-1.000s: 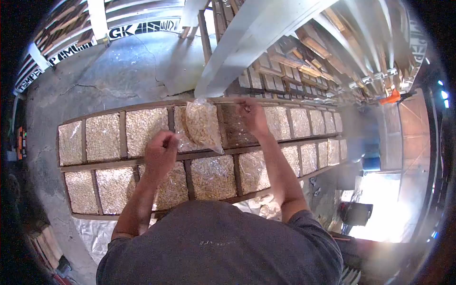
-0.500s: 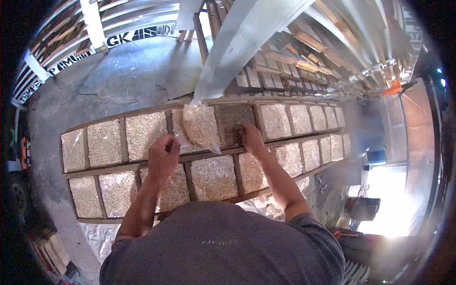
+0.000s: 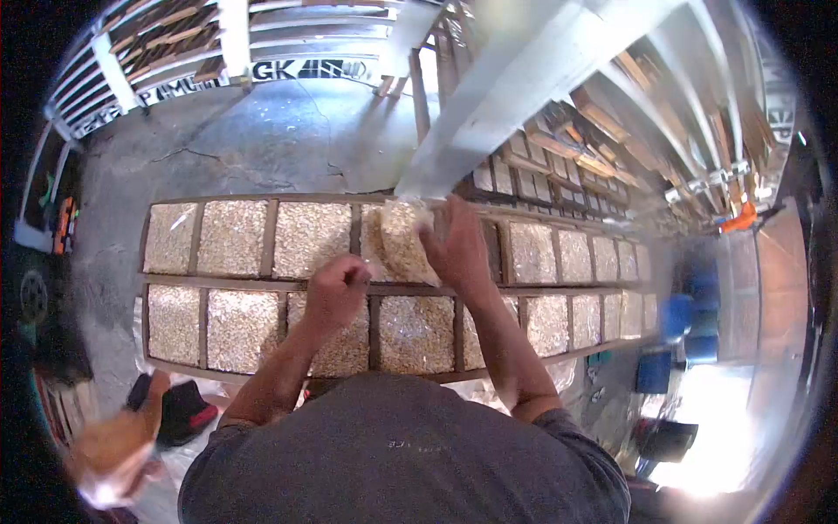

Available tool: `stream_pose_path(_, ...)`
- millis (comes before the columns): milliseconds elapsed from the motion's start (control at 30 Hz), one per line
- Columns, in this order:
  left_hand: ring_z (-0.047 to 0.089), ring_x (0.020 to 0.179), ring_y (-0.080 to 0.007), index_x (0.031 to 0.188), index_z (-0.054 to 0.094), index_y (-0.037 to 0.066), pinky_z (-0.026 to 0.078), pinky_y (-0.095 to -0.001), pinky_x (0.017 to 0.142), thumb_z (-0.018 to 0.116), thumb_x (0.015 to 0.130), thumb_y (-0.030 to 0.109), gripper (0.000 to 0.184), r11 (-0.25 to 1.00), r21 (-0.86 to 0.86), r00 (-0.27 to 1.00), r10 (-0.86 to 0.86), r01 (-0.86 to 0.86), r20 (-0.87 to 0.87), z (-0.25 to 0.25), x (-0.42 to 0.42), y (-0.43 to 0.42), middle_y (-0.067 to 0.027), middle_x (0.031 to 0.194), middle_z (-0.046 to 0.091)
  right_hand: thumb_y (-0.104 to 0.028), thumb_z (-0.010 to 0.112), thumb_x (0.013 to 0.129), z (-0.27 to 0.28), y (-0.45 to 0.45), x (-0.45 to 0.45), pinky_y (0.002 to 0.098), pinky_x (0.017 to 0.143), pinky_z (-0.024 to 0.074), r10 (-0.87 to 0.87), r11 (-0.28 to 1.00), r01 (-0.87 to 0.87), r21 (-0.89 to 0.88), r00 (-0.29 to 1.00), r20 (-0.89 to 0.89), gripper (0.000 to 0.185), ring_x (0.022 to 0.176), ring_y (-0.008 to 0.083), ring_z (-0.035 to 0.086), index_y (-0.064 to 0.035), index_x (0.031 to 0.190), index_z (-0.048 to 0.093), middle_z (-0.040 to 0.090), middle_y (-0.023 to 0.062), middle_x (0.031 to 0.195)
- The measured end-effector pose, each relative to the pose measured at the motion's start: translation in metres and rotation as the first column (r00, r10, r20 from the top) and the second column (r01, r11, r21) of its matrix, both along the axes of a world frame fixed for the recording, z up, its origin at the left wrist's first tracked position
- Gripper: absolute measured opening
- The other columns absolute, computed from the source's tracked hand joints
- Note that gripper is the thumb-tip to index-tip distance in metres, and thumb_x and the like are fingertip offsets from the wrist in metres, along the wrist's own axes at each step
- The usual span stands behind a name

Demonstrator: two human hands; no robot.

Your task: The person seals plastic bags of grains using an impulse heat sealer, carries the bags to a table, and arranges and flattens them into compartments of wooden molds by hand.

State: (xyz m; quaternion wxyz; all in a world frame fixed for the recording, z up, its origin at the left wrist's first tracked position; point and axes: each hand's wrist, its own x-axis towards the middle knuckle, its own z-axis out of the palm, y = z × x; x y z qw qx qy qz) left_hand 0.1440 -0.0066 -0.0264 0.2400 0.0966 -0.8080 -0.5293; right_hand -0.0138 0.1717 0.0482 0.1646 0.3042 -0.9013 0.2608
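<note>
A clear plastic bag of pale, grainy pieces (image 3: pixel 403 231) leans up in the far row of a brown wooden frame (image 3: pixel 336 285), folded over another pale layer. My left hand (image 3: pixel 339 293) is closed at the bag's lower left, its fingertips pinched on what looks like the bag's plastic edge. Fingers stretched out, my right hand (image 3: pixel 458 249) lies against the bag's right side and partly covers it. Filled clear bags, such as one to the left (image 3: pixel 312 240) and one in the near row (image 3: pixel 417 332), lie flat in the frame's compartments.
A white post (image 3: pixel 497 105) rises just beyond the frame. Another person's arm (image 3: pixel 118 441) is at the lower left, near a black and red item (image 3: pixel 179 410). Slatted racks (image 3: pixel 611 131) stand at the back right. Blue containers (image 3: pixel 655 371) sit at the right.
My right hand has moved left and up from the dark compartment onto the bag. My left hand stays by the bag's lower left. Another person has come into view at the lower left.
</note>
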Motion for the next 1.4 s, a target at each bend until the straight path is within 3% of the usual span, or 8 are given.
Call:
stream_pose_path(300, 0.058, 0.058, -0.0210, 0.086, 0.064, 0.003, 0.048, -0.0369, 0.057, 0.074, 0.094, 0.020, 0.022, 0.959, 0.082, 0.914, 0.230, -0.271, 0.335, 0.015, 0.073, 0.002, -0.0107, 0.067, 0.060, -0.032, 0.065, 0.100, -0.021, 0.024, 0.013, 0.0457, 0.096, 0.0538, 0.031, 0.995, -0.072, 0.073, 0.889, 0.457, 0.041, 0.108, 0.0356, 0.067, 0.0026, 0.122, 0.065, 0.068, 0.0211, 0.120)
stream_pose_path(400, 0.066, 0.064, -0.0308, 0.088, 0.067, 0.004, 0.051, -0.0436, 0.059, 0.074, 0.094, 0.025, 0.023, 0.924, -0.107, 0.861, 0.381, -0.367, 0.337, 0.026, 0.114, 0.016, -0.0148, 0.073, 0.066, -0.019, 0.065, 0.101, -0.098, 0.043, -0.067, 0.0404, 0.095, 0.0543, 0.762, 0.448, 0.172, -0.877, 0.438, 0.476, 0.021, 0.106, 0.0258, 0.066, -0.0043, 0.116, 0.068, 0.069, 0.0120, 0.118)
stream_pose_path(500, 0.073, 0.077, -0.0333, 0.100, 0.070, 0.008, 0.057, -0.0443, 0.067, 0.070, 0.094, 0.028, 0.021, 0.848, -0.209, 0.768, 0.529, -0.487, 0.360, 0.026, 0.159, 0.046, -0.0136, 0.090, 0.073, -0.018, 0.068, 0.099, -0.019, 0.014, -0.077, 0.0398, 0.089, 0.0561, 0.397, 0.918, -0.397, -0.015, 0.918, -0.015, 0.018, 0.098, 0.0294, 0.069, -0.0027, 0.109, 0.073, 0.071, 0.0148, 0.105)
stream_pose_path(567, 0.072, 0.083, -0.0319, 0.107, 0.070, 0.007, 0.058, -0.0445, 0.072, 0.070, 0.096, 0.031, 0.026, 0.850, -0.243, 0.756, 0.527, -0.468, 0.388, 0.036, 0.194, 0.058, -0.0146, 0.091, 0.071, -0.017, 0.070, 0.098, 0.031, -0.024, -0.048, 0.0394, 0.085, 0.0573, 0.520, 0.845, -0.530, -0.062, 0.844, -0.134, 0.017, 0.092, 0.0319, 0.071, -0.0017, 0.104, 0.076, 0.073, 0.0166, 0.097)
stream_pose_path(833, 0.070, 0.079, -0.0352, 0.100, 0.071, 0.006, 0.054, -0.0463, 0.069, 0.071, 0.096, 0.033, 0.028, 0.615, -0.243, 0.526, 0.778, -0.750, 0.344, 0.067, 0.320, 0.094, -0.0160, 0.087, 0.070, -0.005, 0.071, 0.096, 0.154, -0.124, 0.122, 0.0291, 0.067, 0.0473, 0.908, 0.398, -0.897, -0.191, 0.415, -0.057, 0.008, 0.074, 0.0176, 0.059, 0.0018, 0.099, 0.073, 0.063, 0.0083, 0.082)
stream_pose_path(1067, 0.070, 0.081, -0.0259, 0.121, 0.068, 0.008, 0.055, -0.0406, 0.073, 0.075, 0.094, 0.032, 0.036, 0.229, 0.048, 0.234, 0.939, -0.972, 0.254, 0.079, 0.460, 0.051, -0.0118, 0.095, 0.071, -0.003, 0.076, 0.090, 0.171, -0.253, 0.337, 0.0313, 0.061, 0.0477, 0.919, -0.373, -0.898, -0.235, -0.392, 0.036, 0.007, 0.071, 0.0194, 0.062, 0.0001, 0.096, 0.074, 0.066, 0.0089, 0.080)
stream_pose_path(1200, 0.048, 0.139, -0.0270, 0.164, 0.025, 0.004, 0.036, -0.0432, 0.118, 0.082, 0.089, 0.030, 0.098, 0.325, 0.446, 0.278, 0.945, -0.834, -0.170, 0.065, 0.584, -0.014, -0.0152, 0.155, 0.047, -0.008, 0.074, 0.092, 0.144, -0.337, 0.498, 0.0340, 0.064, 0.0498, 0.714, -0.657, -0.714, -0.242, -0.692, 0.103, 0.008, 0.072, 0.0213, 0.064, -0.0053, 0.099, 0.074, 0.065, 0.0076, 0.085)
stream_pose_path(1400, 0.060, 0.090, -0.0134, 0.091, 0.062, 0.004, 0.048, -0.0306, 0.084, 0.081, 0.091, 0.025, 0.028, 0.276, 0.518, 0.175, 0.956, -0.810, -0.236, 0.047, 0.774, -0.108, -0.0036, 0.095, 0.065, -0.016, 0.073, 0.094, 0.112, -0.446, 0.689, 0.0390, 0.072, 0.0523, 0.506, -0.760, -0.598, -0.256, -0.791, 0.344, 0.009, 0.081, 0.0257, 0.068, -0.0065, 0.094, 0.073, 0.067, 0.0068, 0.087)
